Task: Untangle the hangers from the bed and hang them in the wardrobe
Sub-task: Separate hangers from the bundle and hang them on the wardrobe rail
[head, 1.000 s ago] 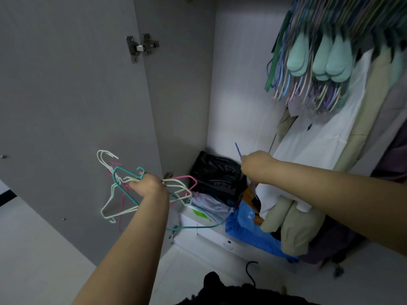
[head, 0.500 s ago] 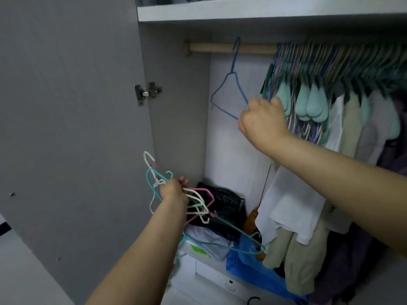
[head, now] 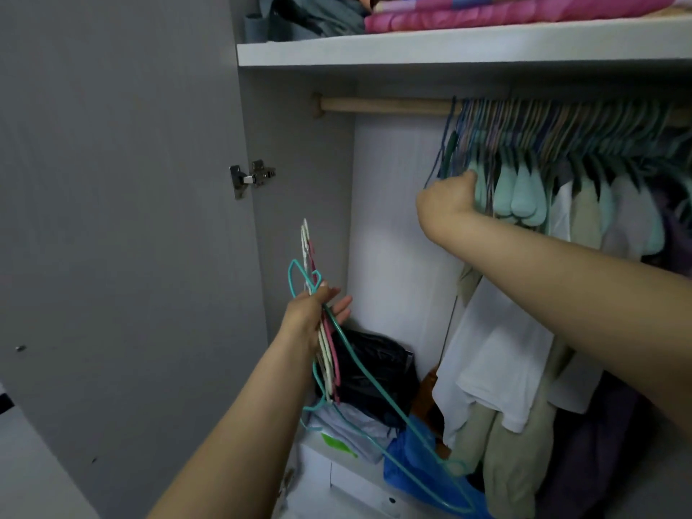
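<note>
Head view, wardrobe interior, landmark: the wooden rail (head: 385, 106).

Item 1: right hand (head: 447, 202), below the rail, its grip clenched round the lower wire of a blue hanger (head: 449, 140) whose hook sits on the rail at the left end of the packed row of hangers (head: 561, 133).

Item 2: left hand (head: 314, 312), well below the rail, pinching a loose bundle of hangers (head: 325, 354), white, pink and teal, fingers partly spread.

Risks, as we judge them: the long teal wire trails down into the blue bag (head: 419, 455) and folded clothes below the rail and may snag when lifted; the slack grip could drop the bundle.

Room: we see bare rail left of the row up to the side panel (head: 299, 189); the shelf (head: 449, 46) sits close above the rail, limiting hook clearance.
</note>
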A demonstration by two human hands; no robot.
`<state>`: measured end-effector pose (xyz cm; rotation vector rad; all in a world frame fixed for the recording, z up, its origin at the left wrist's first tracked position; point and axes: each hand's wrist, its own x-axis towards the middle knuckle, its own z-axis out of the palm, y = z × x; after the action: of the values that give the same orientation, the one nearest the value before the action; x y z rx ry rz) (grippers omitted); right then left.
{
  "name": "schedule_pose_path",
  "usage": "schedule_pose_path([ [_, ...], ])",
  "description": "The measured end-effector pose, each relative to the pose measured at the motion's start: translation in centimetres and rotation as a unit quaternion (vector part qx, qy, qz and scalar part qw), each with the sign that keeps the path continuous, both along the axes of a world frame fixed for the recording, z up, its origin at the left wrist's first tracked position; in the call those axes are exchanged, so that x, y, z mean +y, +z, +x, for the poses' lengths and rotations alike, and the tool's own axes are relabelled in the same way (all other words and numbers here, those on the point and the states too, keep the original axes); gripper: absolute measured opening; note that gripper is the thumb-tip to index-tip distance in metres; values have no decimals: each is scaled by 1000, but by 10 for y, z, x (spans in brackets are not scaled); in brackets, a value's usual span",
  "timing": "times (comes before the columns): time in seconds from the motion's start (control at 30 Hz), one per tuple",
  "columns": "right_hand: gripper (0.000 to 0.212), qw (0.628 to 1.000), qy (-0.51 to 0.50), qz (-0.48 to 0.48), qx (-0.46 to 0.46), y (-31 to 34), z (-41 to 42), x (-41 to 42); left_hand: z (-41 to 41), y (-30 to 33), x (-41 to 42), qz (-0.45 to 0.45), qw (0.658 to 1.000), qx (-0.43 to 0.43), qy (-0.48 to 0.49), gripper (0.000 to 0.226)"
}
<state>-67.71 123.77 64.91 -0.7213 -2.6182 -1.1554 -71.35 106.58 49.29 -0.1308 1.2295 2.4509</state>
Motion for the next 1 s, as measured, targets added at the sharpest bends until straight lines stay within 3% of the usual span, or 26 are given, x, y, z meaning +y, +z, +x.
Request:
schedule_pose_path([
  [0.2,30,999,-21,-44,-18,-26,18,9,3,-13,-24,8,998,24,-58,6],
  [0.37,74,986,136,-99,9,-78,34,-16,2,-21,-31,21,998,40,-31,8],
  [0.43,78,937,227,-264,-14,-98,41,-32,5,-22,-28,20,999,42,-28,6],
  [0.53,82,756,261,-591,-108,-117,44,-56,12,-22,-20,47,998,45,-15,8],
  [0.57,75,705,269,-648,-104,-125,44,-62,15,-22,-18,49,997,51,-15,11],
  [0.6,70,680,285,-672,-69,-133,43,-67,17,-23,-15,37,997,59,-20,15],
  [0.67,64,709,326,-623,49,-141,38,-70,24,-24,-11,-11,997,69,-32,21],
  [0.73,54,737,353,-569,97,-142,29,-71,32,-27,-6,-55,994,78,-43,18],
  [0.8,34,691,355,-622,95,-143,20,-73,41,-32,-3,-89,990,96,-48,17],
  [0.87,14,614,319,-705,157,-148,9,-73,47,-38,-3,-108,987,111,-51,17],
  [0.9,15,588,296,-725,204,-150,4,-71,49,-41,-6,-113,985,121,-55,16],
  [0.97,18,570,239,-746,247,-159,-4,-60,50,-45,-15,-116,980,143,-78,15],
  [1.0,13,579,209,-753,231,-165,-7,-54,50,-46,-21,-115,976,156,-99,16],
])
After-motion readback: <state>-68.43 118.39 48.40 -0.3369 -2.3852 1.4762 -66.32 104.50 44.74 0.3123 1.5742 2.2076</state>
